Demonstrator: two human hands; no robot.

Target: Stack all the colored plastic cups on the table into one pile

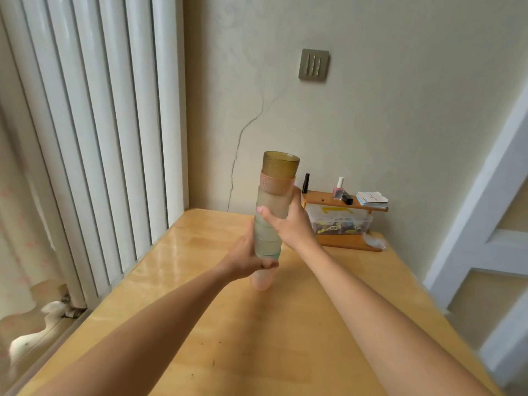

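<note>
a head-worn camera looks down along two bare forearms reaching over a pale wooden counter (200, 324) set in the corner of a room. between the hands stands a tall stack of cups (270, 232), nested one inside another and roughly upright, leaning slightly. an amber cup (280, 164) sits on top, a pink cup (276, 184) just below it, then several frosted pale green ones, and a peach-pink cup (261, 281) at the bottom. whether the bottom cup touches the counter or hangs just above it cannot be told.

the left hand (247, 258) wraps the lower part of the stack, its fingers curled around the far side and thumb pressed across the front. the right hand (288, 221) grips the middle, thumb on the near face and fingers closed round the back.

no loose cups show anywhere on the counter, so the stacking looks all but done; this moment seems to be the steadying or pressing together of the finished pile. the next move likely calls for settling the base flat, well away from the edge, then easing both hands off without tipping the tall column.

at the far wall a small wooden shelf (343, 202) carries a nail polish bottle (339, 190) and a clear storage box (340, 221) beneath.
</note>
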